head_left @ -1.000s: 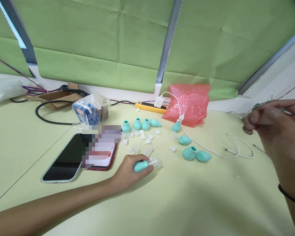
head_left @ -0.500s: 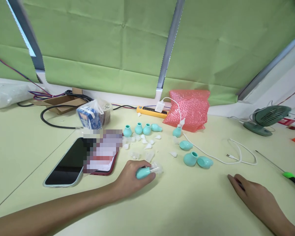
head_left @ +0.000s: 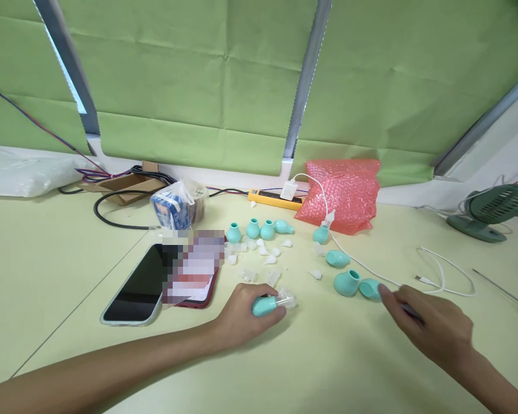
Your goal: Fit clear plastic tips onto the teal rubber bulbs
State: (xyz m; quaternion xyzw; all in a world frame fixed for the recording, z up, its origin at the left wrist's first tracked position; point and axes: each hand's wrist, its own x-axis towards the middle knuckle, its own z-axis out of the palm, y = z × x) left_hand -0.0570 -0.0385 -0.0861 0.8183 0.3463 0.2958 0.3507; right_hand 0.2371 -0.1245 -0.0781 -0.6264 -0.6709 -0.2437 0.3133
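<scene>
My left hand [head_left: 252, 313] is wrapped round a teal bulb [head_left: 264, 306] with a clear tip [head_left: 286, 299] that points right, low over the table. My right hand [head_left: 429, 322] is closed round a dark, thin object [head_left: 411, 313] that I cannot make out; its fingertips are at a teal bulb lying on its side [head_left: 370, 289]. Beside that one stands an open-necked teal bulb [head_left: 346, 283], with another [head_left: 337, 258] lying behind. Several more teal bulbs [head_left: 252, 229] stand in a row at the middle back. Small white tips [head_left: 270, 260] and clear pieces [head_left: 247, 274] are scattered before them.
Two phones [head_left: 133, 287] lie at the left, beside a plastic-wrapped blue pack [head_left: 172, 210]. Pink bubble wrap [head_left: 341, 195] and a yellow power strip [head_left: 274, 199] are at the back. A white cable [head_left: 444, 276], a screwdriver [head_left: 505, 292] and a green fan [head_left: 496, 207] are at the right.
My right hand has moved left and up to the lying teal bulb. My left hand keeps its hold on its bulb. The whole view has shifted slightly.
</scene>
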